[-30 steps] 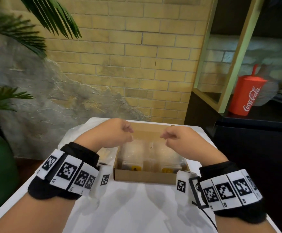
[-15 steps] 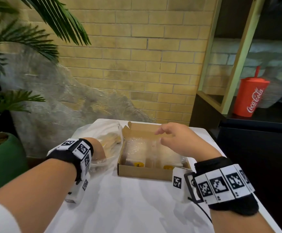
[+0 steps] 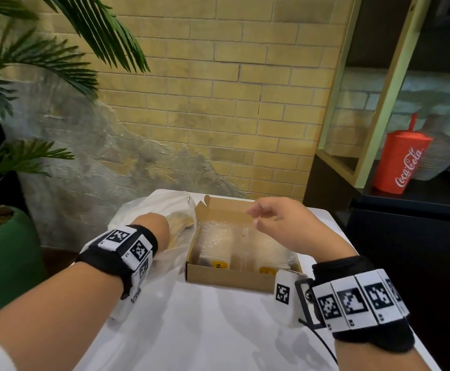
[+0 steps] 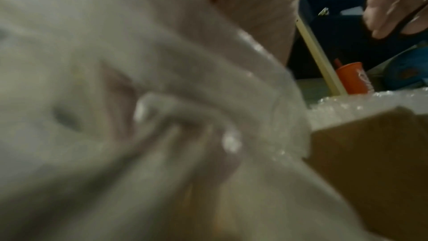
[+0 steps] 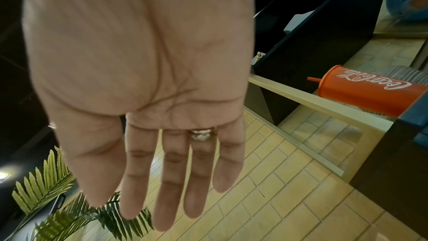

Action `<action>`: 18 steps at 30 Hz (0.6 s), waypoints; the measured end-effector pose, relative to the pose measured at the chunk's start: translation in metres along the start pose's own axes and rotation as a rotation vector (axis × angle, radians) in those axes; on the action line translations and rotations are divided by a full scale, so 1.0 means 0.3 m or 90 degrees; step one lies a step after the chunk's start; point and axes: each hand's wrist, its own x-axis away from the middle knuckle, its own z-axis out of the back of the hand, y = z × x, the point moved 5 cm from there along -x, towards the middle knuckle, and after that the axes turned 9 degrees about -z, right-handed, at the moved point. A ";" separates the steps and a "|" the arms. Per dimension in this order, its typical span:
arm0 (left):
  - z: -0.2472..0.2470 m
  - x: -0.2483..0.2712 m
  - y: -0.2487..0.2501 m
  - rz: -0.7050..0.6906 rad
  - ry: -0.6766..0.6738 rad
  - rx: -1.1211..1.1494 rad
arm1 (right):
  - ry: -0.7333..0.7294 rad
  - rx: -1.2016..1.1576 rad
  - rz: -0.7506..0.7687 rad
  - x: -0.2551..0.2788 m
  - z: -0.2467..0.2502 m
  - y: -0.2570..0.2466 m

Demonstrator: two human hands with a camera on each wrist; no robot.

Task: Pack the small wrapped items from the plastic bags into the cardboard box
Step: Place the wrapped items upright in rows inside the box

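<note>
An open cardboard box [image 3: 226, 277] sits on the white table [image 3: 218, 330]. Bubble-wrapped items [image 3: 215, 245] with yellow labels lie side by side in it. Left of the box lies a crumpled clear plastic bag [image 3: 164, 204] with yellowish wrapped items [image 3: 181, 223] inside. My left hand [image 3: 155, 231] reaches into the bag's mouth, and its fingers are hidden by the plastic. The left wrist view shows only blurred plastic [image 4: 115, 43] and the box corner [image 4: 370, 153]. My right hand [image 3: 253, 216] hovers over the box's far side. Its fingers [image 5: 139, 190] are straight and hold nothing.
A red Coca-Cola cup [image 3: 400, 162] stands on a dark shelf unit to the right of the table. A green pot with a palm plant [image 3: 4, 250] stands at the left. A brick wall rises behind the table.
My left hand left the space above the box and went left into the plastic bag. My right hand opened from a pinch and stayed above the box.
</note>
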 end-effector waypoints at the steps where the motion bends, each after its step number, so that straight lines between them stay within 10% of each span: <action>1: 0.043 0.038 0.025 -0.006 0.045 0.001 | -0.001 -0.003 -0.002 0.000 -0.001 0.001; 18: 0.176 0.056 -0.020 -0.038 0.254 0.250 | -0.009 -0.009 -0.013 -0.006 -0.005 0.025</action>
